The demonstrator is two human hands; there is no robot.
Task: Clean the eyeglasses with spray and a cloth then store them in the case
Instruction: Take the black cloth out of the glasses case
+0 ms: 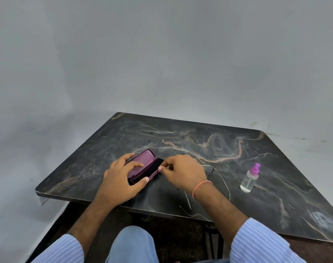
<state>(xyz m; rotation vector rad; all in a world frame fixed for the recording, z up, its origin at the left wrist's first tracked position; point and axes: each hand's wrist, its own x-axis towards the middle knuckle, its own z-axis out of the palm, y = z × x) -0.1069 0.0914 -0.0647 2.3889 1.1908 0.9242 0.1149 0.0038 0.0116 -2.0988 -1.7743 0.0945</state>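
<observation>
Open purple eyeglass case (143,165) lying on the dark marbled tabletop (181,137), lid swung back toward the far side, purple lining facing up, dark interior of the base showing beside it. Left hand (122,177) spread over the case: fingers apart and resting on the lid's lining and far edge, thumb pressed against the near wall of the base. Right hand (182,171) just right of the case, fingertips pinched together at the right edge of the dark base, on something dark; cloth or case lining, cannot tell which. Pink band (200,187) around the right wrist.

Thin wire-rimmed eyeglasses (217,177) lying on the tabletop right of the case, partly hidden under the right hand and wrist; one lens rim visible beyond the knuckles, temple arms running toward the near table edge. Not in the case, not held.

Small clear spray bottle (249,179) with a purple nozzle standing upright well to the right of the case, beyond the eyeglasses, touched by neither hand.

Light blue striped sleeves (256,242) pushed up both forearms, nearer than the case.
</observation>
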